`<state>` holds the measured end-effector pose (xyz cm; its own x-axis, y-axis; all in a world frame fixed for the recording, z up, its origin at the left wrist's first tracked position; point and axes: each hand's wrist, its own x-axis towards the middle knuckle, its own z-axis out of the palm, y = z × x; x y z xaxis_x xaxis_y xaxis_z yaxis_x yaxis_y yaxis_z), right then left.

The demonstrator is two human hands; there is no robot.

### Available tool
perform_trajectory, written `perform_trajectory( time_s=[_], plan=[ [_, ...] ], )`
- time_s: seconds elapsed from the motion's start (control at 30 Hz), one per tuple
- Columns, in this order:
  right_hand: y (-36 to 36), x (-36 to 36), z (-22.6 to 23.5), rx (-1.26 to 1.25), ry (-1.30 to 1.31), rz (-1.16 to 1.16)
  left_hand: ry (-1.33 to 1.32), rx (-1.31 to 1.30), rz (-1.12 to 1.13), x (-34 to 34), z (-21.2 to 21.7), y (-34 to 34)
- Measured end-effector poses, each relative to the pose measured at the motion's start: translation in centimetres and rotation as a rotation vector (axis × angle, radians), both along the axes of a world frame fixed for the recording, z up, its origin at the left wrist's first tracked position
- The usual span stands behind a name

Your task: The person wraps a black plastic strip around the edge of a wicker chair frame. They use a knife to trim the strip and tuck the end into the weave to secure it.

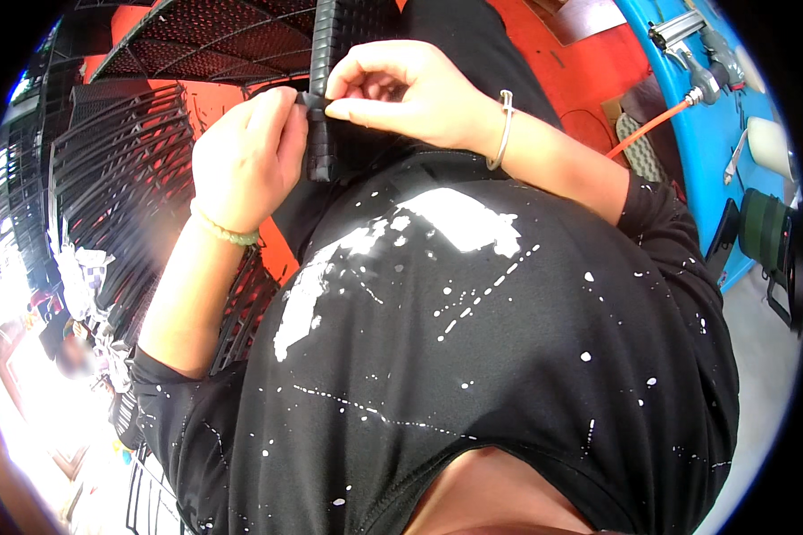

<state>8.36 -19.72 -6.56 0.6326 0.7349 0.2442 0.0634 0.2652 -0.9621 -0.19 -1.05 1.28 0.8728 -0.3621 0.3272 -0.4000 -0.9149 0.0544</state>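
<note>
A black wicker furniture piece [232, 40] with a plaited edge post [321, 147] stands in front of my body. My left hand [248, 156] is closed at the post's left side, its thumb and forefinger pinching a flat black strip [310, 101] that crosses the post. On the other side my right hand [406, 94] has thumb and forefinger bent together against the post, at the same strip; its other fingers are curled in. The strip's ends are hidden by my fingers.
Black slatted wicker pieces [107, 169] are stacked at left over a red floor [571, 76]. To the right, a blue table [678, 134] carries an air tool [705, 76] with an orange hose [656, 125], a pale roll [769, 147] and a green-black cylindrical item [765, 230].
</note>
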Motion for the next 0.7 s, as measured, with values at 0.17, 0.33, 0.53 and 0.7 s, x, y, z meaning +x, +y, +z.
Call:
perform_trajectory(
  time_s=[0.17,0.33,0.53,0.7],
  plan=[
    [0.0,-0.5,-0.3,-0.049,-0.173,-0.093,0.081,-0.032,0.154,-1.0,0.2,-0.8],
    [0.2,-0.1,0.0,-0.029,-0.110,-0.106,0.160,-0.448,0.289,-0.5,-0.7,-1.5],
    [0.2,0.0,0.3,-0.025,-0.242,-0.267,0.024,-0.611,0.295,-0.1,-2.7,-1.4],
    [-0.4,0.0,0.2,-0.037,-0.445,-0.297,0.153,-0.929,0.369,-0.7,-3.3,-1.8]
  ],
)
